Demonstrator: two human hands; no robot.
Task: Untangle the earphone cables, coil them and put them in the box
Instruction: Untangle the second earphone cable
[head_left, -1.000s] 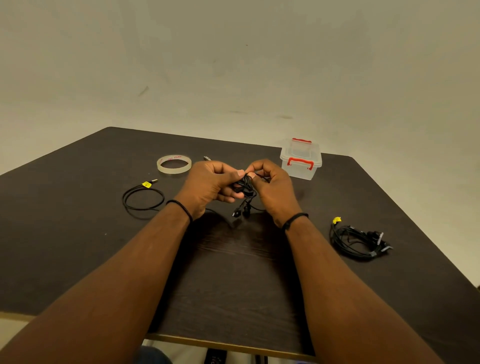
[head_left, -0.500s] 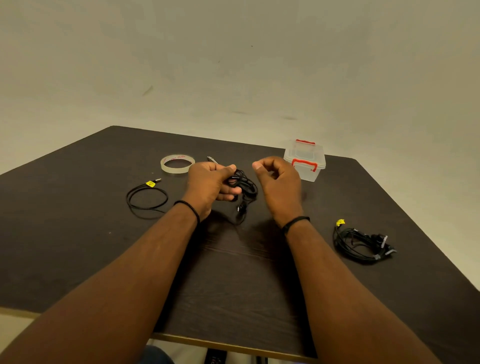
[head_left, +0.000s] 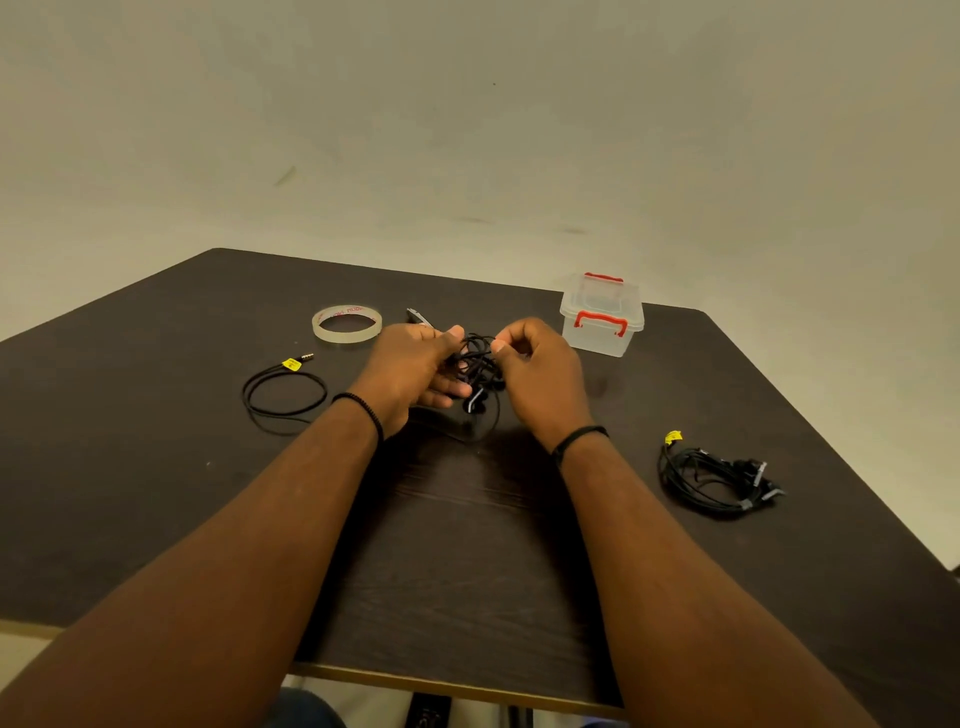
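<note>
**Step in hand: coiling the held earphone cable**

Above the table's (head_left: 156, 467) middle, my left hand (head_left: 415, 371) grips the black earphone bundle (head_left: 478, 366), fingers curled round it. My right hand (head_left: 540, 371) pinches a strand at the bundle's right edge. Judged step: winding the coil. Next move calls for tucking the loose end, then carrying it to the closed box (head_left: 602, 325), far right, whose lid must open first.
</note>
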